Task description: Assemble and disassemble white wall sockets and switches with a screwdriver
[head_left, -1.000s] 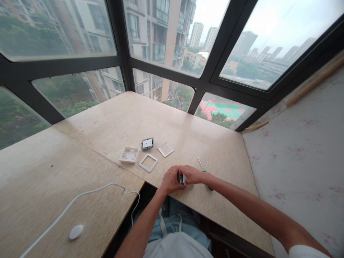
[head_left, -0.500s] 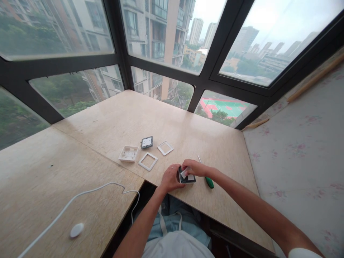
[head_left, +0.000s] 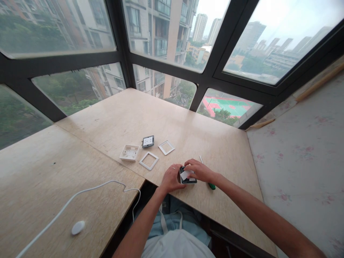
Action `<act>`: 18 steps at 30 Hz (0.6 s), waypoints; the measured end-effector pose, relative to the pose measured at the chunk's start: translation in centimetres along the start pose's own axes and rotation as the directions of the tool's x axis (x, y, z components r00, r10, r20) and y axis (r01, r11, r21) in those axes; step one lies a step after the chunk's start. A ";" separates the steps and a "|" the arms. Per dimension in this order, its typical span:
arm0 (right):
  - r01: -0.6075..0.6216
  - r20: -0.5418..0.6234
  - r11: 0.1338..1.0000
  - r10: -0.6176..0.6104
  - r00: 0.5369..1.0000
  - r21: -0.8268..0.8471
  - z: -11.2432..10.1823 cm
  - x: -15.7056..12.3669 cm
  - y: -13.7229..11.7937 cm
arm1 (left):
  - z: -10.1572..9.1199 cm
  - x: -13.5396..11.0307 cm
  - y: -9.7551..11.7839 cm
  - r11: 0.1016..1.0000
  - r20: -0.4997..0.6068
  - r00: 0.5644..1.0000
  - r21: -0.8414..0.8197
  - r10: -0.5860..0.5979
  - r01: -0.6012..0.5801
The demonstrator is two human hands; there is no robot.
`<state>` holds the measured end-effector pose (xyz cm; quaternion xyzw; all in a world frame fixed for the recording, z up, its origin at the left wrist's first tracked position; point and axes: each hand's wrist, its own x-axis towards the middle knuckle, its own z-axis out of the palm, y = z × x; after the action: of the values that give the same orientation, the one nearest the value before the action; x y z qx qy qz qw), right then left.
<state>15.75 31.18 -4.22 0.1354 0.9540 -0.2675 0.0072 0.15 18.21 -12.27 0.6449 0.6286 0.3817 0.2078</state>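
Observation:
My left hand [head_left: 172, 178] is wrapped around the left side of a small square wall switch [head_left: 194, 181], with a dark grey body and a pale outer edge, at the table's front edge. Over its open face my right hand [head_left: 200, 171] has its fingers on a white rocker plate [head_left: 185, 175], which lies at a slant across the left part. Another white piece shows beside it, partly under the fingers. A screwdriver [head_left: 212, 186] with a green handle lies just right of my right hand, its middle hidden by the wrist.
Further left lie a white back box [head_left: 129, 153], a grey-edged socket module [head_left: 148, 141] and two white square frames, one nearer [head_left: 144, 165] and one farther [head_left: 163, 151]. A white cable [head_left: 80, 194] and a white round disc [head_left: 78, 228] rest on the left table part.
The white rocker plate has tipped flatter over the switch and shows more of its face. My right fingers have spread across it. The view has shifted slightly.

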 end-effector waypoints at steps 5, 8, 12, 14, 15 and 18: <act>-0.065 -0.110 0.944 0.106 0.988 0.323 -0.6 2.1 0.9 | -0.1 0.0 0.1 1.000 0.027 1.000 0.007 -0.011 0.011; -0.128 -0.179 0.903 0.217 0.960 0.409 -0.6 4.7 1.6 | 0.0 -0.1 -0.1 1.000 0.038 0.999 0.011 -0.026 0.026; -0.192 -0.172 0.793 0.348 0.921 0.578 0.3 9.5 1.9 | 0.4 -0.2 -0.6 1.000 0.034 0.999 0.005 -0.020 0.020; -0.221 -0.131 0.737 0.386 0.913 0.638 1.3 12.0 1.5 | 0.5 -0.2 -0.7 1.000 0.034 0.999 0.001 -0.014 0.014; -0.236 -0.107 0.715 0.399 0.911 0.658 1.9 13.2 1.1 | 0.5 -0.2 -0.7 1.000 0.033 0.999 0.001 -0.011 0.011; -0.273 -0.061 0.673 0.428 0.902 0.687 3.7 16.2 -0.1 | 0.3 -0.1 -0.5 1.000 0.031 1.000 0.004 -0.002 0.002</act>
<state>-0.06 33.31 -8.75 0.3389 0.7461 -0.5654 -0.0938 0.04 18.24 -12.91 0.6505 0.6267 0.3704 0.2167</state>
